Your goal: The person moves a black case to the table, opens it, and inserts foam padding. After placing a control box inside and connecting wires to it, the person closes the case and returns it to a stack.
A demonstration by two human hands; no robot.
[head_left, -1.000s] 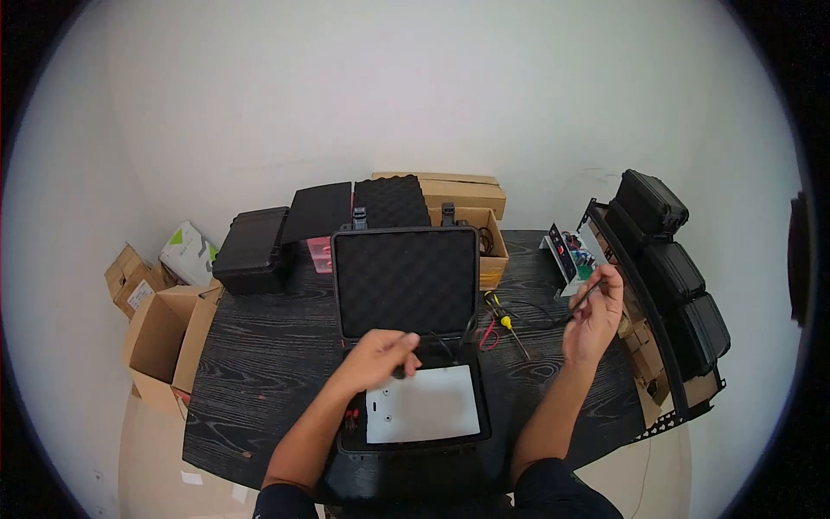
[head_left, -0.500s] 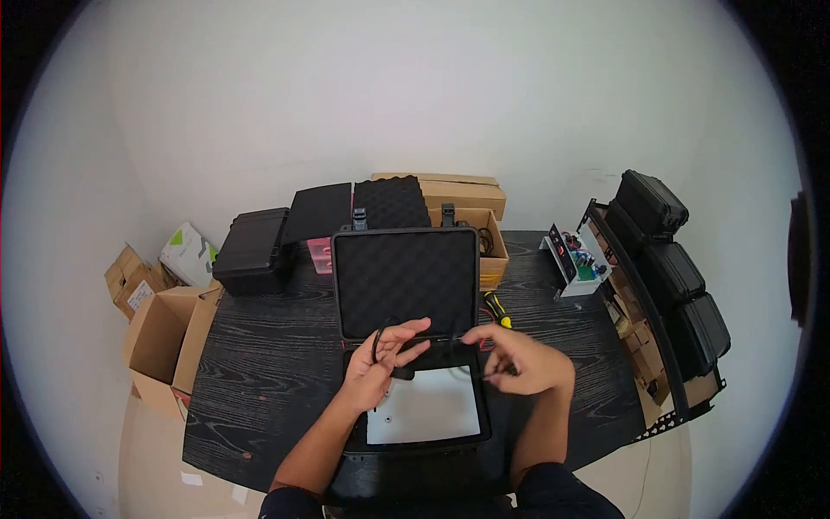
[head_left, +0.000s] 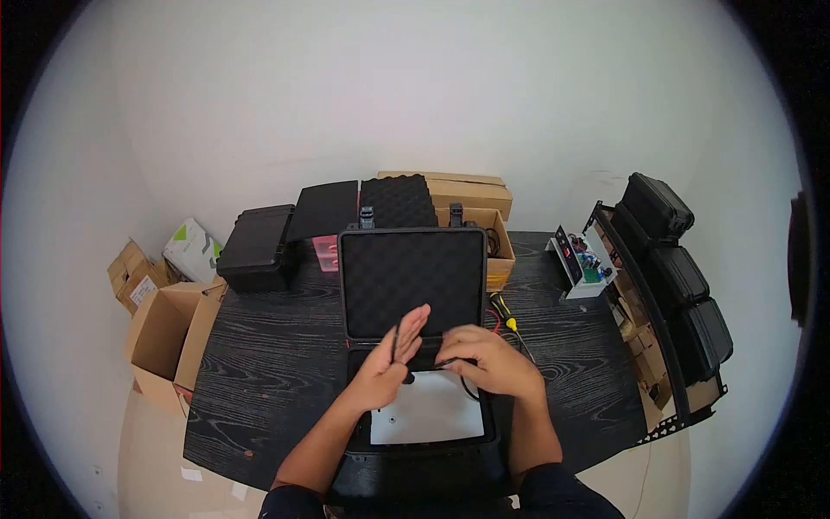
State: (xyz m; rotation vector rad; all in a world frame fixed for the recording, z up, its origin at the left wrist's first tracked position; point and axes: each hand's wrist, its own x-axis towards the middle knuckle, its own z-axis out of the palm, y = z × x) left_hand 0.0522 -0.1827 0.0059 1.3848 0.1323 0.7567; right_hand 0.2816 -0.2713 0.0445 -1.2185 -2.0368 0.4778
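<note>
An open black case (head_left: pixel 491 424) with a foam-lined lid (head_left: pixel 413 281) stands in front of me, a white panel (head_left: pixel 437 413) lying in its base. Over the panel's left side, my left hand (head_left: pixel 391 368) is closed on a black cable (head_left: pixel 395 344), its thumb against the cable and the other fingers raised. My right hand (head_left: pixel 488 362), above the panel's upper right, pinches part of the black cable, and a loop hangs below its fingers. The cable's full path between the hands is hidden.
Right of the case lies a yellow-black screwdriver (head_left: pixel 510 323). An electronics unit (head_left: pixel 584 264) is at the back right, beside a rack (head_left: pixel 644 320) of black cases. A closed black case (head_left: pixel 258 246) and an open carton (head_left: pixel 164 337) are at the left.
My right hand has moved left, towards my left hand, with the cable. The fingers of my left hand have drawn closer together. The whole view has shifted slightly.
</note>
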